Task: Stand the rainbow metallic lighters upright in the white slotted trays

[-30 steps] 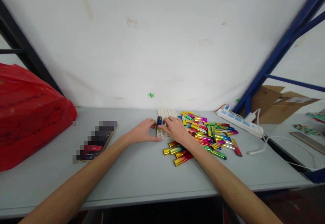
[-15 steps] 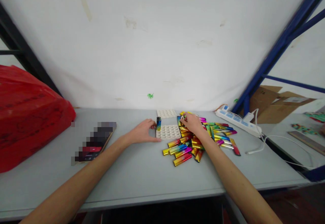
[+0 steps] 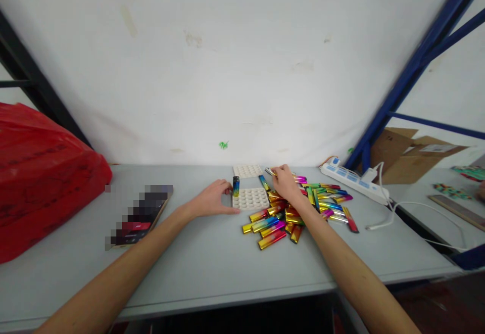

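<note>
My left hand is at the left side of a white tray with rows of round holes. Its thumb and fingers are spread apart, the thumb tip by the tray's near left corner. A shiny blue-and-yellow lighter stands upright in the tray's left far corner, close to those fingertips. Over the far edge of a heap of metallic rainbow-coloured lighters, my right hand pinches one lighter, its silvery end sticking out to the left. The rest of that lighter is hidden by the fingers.
Behind the tray lies a second white holed tray. A phone lies to the left, near a red plastic bag. On the right are a white power strip with a cable, a blue metal frame and a cardboard box.
My right hand has lifted slightly up and away at the heap's far edge, with a lighter now showing in its fingers. The left hand stays by the tray.
</note>
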The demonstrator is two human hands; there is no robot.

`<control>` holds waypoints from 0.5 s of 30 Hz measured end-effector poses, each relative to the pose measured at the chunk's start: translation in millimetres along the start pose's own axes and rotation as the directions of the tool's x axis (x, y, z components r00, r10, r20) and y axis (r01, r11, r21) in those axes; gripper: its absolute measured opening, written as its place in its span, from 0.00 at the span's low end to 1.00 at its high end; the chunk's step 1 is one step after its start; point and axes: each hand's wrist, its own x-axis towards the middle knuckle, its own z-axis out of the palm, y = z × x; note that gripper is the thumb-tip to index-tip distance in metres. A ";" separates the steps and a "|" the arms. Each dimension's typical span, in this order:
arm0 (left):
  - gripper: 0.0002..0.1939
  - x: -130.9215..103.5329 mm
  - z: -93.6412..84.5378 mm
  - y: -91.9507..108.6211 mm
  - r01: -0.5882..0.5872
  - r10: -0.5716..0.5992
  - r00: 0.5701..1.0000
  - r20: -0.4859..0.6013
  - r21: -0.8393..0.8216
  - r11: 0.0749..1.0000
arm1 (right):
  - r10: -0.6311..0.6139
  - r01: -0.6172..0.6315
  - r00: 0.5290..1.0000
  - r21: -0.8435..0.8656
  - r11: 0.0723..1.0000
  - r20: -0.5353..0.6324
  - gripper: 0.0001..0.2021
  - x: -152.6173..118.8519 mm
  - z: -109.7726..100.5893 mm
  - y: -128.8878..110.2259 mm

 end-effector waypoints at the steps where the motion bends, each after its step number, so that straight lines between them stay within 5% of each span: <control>1: 0.34 0.0 0.2 -0.2 0.000 0.000 1.000 -0.002 0.001 1.000 | 0.018 -0.013 0.998 0.079 0.997 -0.060 0.12 0.8 -1.4 -1.5; 4: 0.34 -0.1 0.8 -0.8 0.001 -0.001 1.000 -0.009 0.012 1.000 | 0.136 -0.087 0.986 0.407 0.909 -0.092 0.08 2.2 -5.7 -11.3; 7: 0.34 -0.3 1.2 -1.1 0.002 -0.001 1.000 -0.014 0.012 1.000 | 0.191 -0.188 0.978 0.731 0.656 0.081 0.08 -0.6 -8.1 -28.1; 9: 0.34 -0.4 1.4 -1.1 -0.001 0.001 1.000 -0.018 -0.001 1.000 | 0.163 -0.206 0.977 0.802 0.561 0.137 0.10 -4.7 -8.9 -40.7; 15: 0.33 -0.4 1.4 -0.7 -0.006 0.005 1.000 -0.024 -0.023 1.000 | 0.029 -0.033 0.999 0.699 0.714 0.017 0.23 -18.2 -10.5 -70.0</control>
